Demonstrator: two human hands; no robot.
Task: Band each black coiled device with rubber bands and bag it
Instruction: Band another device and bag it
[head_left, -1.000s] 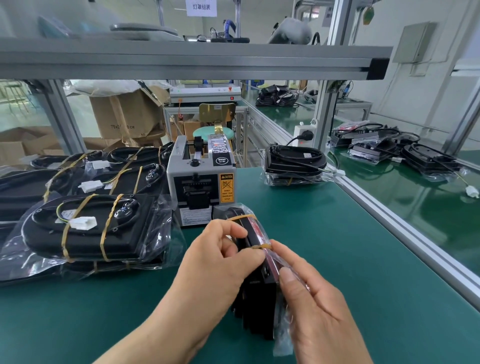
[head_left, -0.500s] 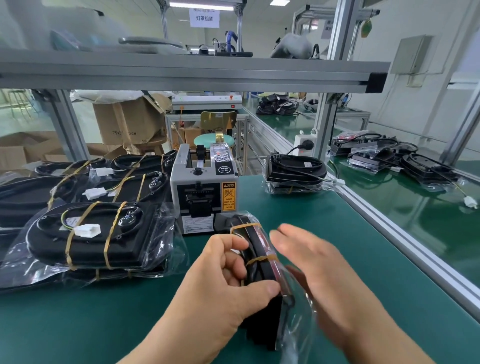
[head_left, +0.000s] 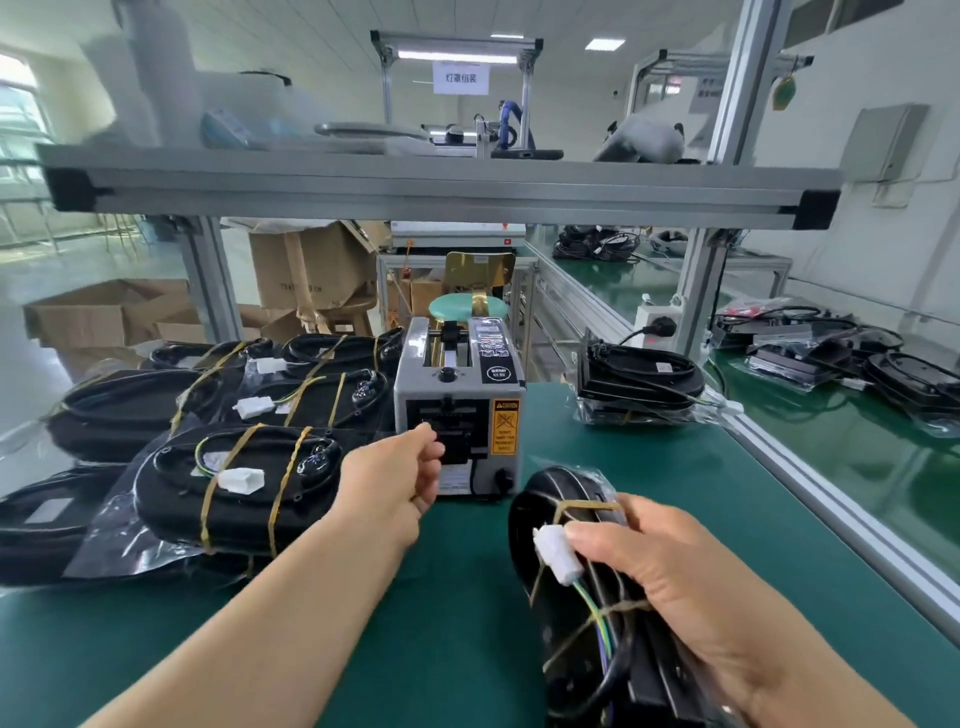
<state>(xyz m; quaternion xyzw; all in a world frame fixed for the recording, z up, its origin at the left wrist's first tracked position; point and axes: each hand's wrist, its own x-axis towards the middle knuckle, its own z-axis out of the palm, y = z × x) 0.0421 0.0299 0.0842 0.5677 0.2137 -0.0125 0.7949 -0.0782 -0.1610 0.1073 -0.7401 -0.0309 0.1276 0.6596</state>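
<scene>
"How far along was the job?"

"At left lay banded, bagged devices (head_left: 244, 483). The left grip (head_left: 395, 478) curled at the tape dispenser (head_left: 457, 395); holding anything, nobody could tell. The right grip (head_left: 685, 582) clasped a banded black coiled device (head_left: 571, 654), probably awaiting sealing."

"And around it?"

"A green counter (head_left: 457, 613) in a factory hall."

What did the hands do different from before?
The left hand let go of the bagged device and reached forward to the front of the tape dispenser. The right hand now grips the device alone. The banded devices piled on the left stayed put.
</scene>
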